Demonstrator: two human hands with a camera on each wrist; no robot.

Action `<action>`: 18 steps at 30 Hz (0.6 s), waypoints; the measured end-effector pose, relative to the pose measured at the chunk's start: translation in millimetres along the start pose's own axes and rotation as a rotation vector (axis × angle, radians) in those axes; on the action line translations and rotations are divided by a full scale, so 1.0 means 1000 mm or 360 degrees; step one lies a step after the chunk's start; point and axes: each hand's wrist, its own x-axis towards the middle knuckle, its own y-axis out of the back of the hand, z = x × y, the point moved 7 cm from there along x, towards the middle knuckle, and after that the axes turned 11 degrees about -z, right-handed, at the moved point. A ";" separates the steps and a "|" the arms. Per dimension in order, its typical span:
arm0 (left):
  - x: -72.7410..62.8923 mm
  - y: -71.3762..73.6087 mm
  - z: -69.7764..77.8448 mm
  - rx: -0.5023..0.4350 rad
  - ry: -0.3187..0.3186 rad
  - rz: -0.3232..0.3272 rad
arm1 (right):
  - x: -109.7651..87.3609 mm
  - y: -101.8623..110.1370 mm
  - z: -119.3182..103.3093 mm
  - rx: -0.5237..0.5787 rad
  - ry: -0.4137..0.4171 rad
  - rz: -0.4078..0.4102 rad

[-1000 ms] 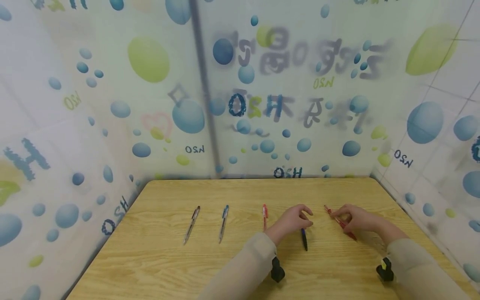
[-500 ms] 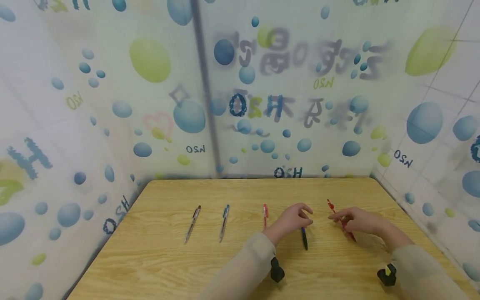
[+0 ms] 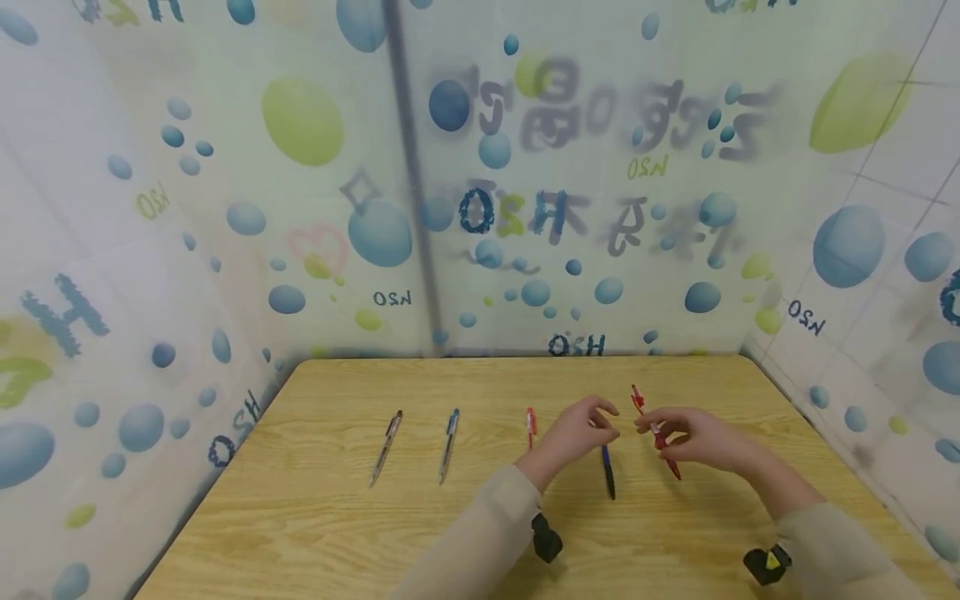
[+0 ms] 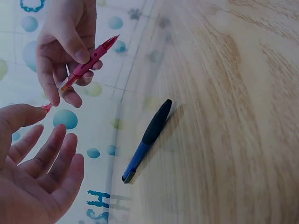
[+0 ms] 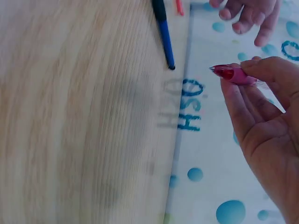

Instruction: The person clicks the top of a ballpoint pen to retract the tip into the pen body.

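My right hand (image 3: pixel 705 435) pinches a red pen (image 3: pixel 637 401) between thumb and fingers, holding it tilted above the table. In the right wrist view, the pink grip and pointed tip of this red pen (image 5: pixel 236 75) stick out past the fingertips. My left hand (image 3: pixel 572 432) is to its left with fingers loosely bent and apart. From the left wrist view, the left thumb overlaps the far end of the red pen (image 4: pixel 86 67); whether they touch I cannot tell. Below the left hand lies a blue pen (image 3: pixel 609 477) with a black grip, partly hidden in the head view.
A light red pen (image 3: pixel 531 421) lies on the wooden table (image 3: pixel 300 533), partly covered by the left hand. Further left are a clear pen with a blue top (image 3: pixel 448 446) and one with a dark top (image 3: pixel 386 450). A patterned curtain (image 3: pixel 600 275) stands behind the table.
My right hand has lifted the red pen from the table and carried it left, closer to my left hand. The left hand has shifted slightly up and left.
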 end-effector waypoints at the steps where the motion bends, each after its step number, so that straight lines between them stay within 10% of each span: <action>1: -0.001 0.001 0.001 -0.0005 -0.0004 0.0008 | 0.000 -0.001 -0.002 0.0013 0.0014 0.0011; 18: -0.012 0.022 0.022 -0.0066 -0.0256 0.0116 | 0.013 -0.028 -0.040 0.0272 0.0166 0.0110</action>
